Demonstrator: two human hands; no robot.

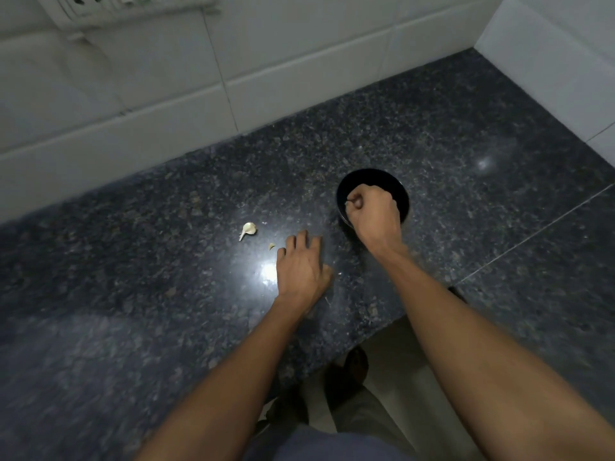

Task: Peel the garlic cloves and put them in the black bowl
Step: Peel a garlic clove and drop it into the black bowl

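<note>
Countertop (432, 134): dark speckled stone, running to a white tiled wall (166, 94) at the back; a bright glare spot sits just beside the left hand.
Black bowl (401, 194): stands on the countertop right of centre, mostly covered by the right hand; what it contains is hidden.
Right hand (374, 212): held over the bowl's mouth, fingers curled tight into a fist with thumb and forefinger pinched; something small and pale shows at the pinch, probably a peeled clove, but too small to be sure.
Left hand (304, 266): lies palm down on the countertop, fingers straight and spread a little, holding nothing, fingertips pointing toward the loose clove.
Garlic clove (248, 229): unpeeled by the look of it, with its papery tail, lying on the countertop left of the left hand and well apart from the bowl.
Skin scrap (272, 246): a small flake between the clove and the left fingertips.
Step, as I judge it: dropping one clove in, one more left to peel.
Risks: a release at the bowl's near rim could bounce the clove onto the stone; the fist could nudge the light bowl; the left hand reaching out could flick the clove away.
</note>
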